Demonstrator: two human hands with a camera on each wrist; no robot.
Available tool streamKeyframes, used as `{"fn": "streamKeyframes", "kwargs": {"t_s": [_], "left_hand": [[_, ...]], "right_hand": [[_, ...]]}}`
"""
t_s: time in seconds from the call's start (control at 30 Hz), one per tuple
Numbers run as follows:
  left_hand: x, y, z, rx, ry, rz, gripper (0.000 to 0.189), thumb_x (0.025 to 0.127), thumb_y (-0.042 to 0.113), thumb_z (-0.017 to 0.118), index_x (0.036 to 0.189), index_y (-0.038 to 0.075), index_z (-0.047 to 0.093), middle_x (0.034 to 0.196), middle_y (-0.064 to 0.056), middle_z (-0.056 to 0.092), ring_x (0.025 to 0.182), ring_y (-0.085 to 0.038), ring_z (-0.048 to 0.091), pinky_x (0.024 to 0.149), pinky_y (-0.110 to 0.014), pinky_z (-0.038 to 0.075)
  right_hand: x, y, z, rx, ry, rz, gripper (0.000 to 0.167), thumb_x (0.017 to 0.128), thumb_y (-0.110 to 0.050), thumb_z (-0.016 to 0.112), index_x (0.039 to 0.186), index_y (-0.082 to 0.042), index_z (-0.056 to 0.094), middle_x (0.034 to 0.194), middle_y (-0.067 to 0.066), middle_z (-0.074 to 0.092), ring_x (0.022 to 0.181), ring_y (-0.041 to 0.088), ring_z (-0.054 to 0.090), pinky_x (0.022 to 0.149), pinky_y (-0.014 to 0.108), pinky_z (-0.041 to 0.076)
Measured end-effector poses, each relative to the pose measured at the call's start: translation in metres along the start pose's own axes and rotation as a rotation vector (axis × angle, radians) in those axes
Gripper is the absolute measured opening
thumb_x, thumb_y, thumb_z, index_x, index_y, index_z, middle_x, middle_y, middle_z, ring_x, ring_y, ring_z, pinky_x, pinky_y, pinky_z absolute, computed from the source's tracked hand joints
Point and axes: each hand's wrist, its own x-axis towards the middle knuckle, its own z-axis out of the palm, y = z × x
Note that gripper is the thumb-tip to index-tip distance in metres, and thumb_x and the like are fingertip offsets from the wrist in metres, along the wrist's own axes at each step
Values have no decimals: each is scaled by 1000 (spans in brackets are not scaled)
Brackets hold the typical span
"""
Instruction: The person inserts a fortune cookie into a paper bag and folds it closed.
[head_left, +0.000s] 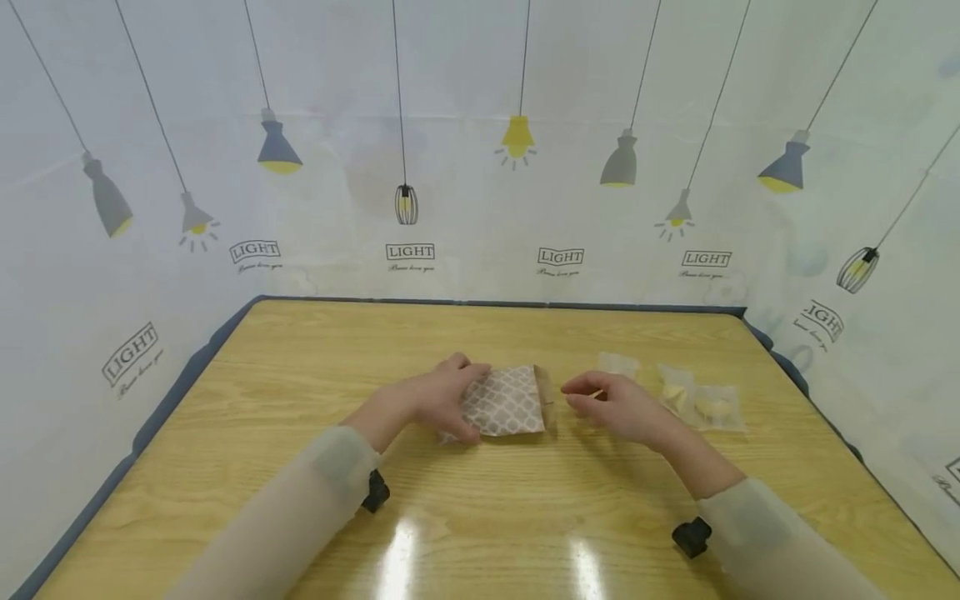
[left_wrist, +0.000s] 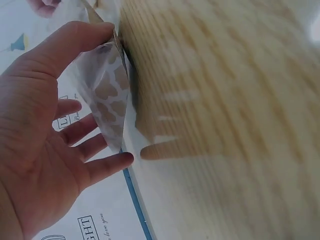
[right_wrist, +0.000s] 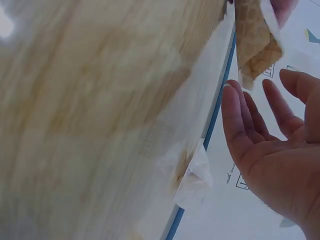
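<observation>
A flat paper bag with a grey-and-white lattice print lies on the wooden table, its brown-lined mouth facing right. My left hand holds the bag's left end, thumb at the near edge and fingers toward the far edge. The left wrist view shows the thumb against the patterned paper with the other fingers spread beyond it. Just right of the bag's mouth, my right hand hovers with loosely bent fingers and nothing between them. In the right wrist view, the bag's brown inside shows beyond the fingertips.
Right of the right hand lie two small clear packets, one packet and another packet, with pale yellow pieces inside. Another clear packet is partly behind that hand. A printed backdrop rises beyond the table's far edge.
</observation>
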Motion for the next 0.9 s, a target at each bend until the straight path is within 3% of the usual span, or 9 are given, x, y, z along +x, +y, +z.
{"fn": "streamKeyframes", "kwargs": {"t_s": [0.2, 0.37, 0.67, 0.8, 0.9], "left_hand": [[-4, -5, 2, -16, 64, 34, 122, 79, 30, 99, 174, 11, 26, 157, -17, 39, 139, -31, 49, 125, -49, 46], [-9, -3, 4, -32, 91, 70, 121, 77, 28, 99, 174, 14, 28, 153, -15, 39, 133, -28, 50, 121, -48, 50], [-15, 1, 4, -86, 130, 123, 109, 75, 21, 98, 163, 16, 34, 152, -16, 36, 133, -30, 50, 118, -50, 53], [-16, -2, 4, -116, 142, 137, 104, 75, 21, 98, 158, 16, 36, 151, -14, 36, 133, -29, 51, 117, -50, 54], [-16, -4, 6, -121, 163, 141, 103, 74, 23, 99, 156, 16, 36, 150, -13, 35, 135, -29, 48, 119, -51, 52]], "right_hand": [[3, -6, 8, 139, 4, -40, 40, 113, -36, 64, 143, -10, 68, 141, 18, 69, 122, 32, 72, 97, 47, 66], [7, -10, 16, 201, 29, -97, 36, 112, -30, 66, 140, -7, 71, 131, 19, 74, 110, 30, 75, 92, 48, 67], [8, -16, 19, 240, 104, -124, 28, 107, -10, 70, 132, 1, 75, 120, 24, 78, 100, 25, 78, 88, 40, 68], [5, -19, 15, 233, 116, -127, 28, 107, -8, 69, 133, 2, 75, 119, 22, 79, 95, 19, 79, 90, 46, 68], [3, -22, 12, 233, 107, -136, 31, 108, -12, 69, 137, -1, 74, 121, 23, 78, 96, 23, 79, 90, 48, 68]]}}
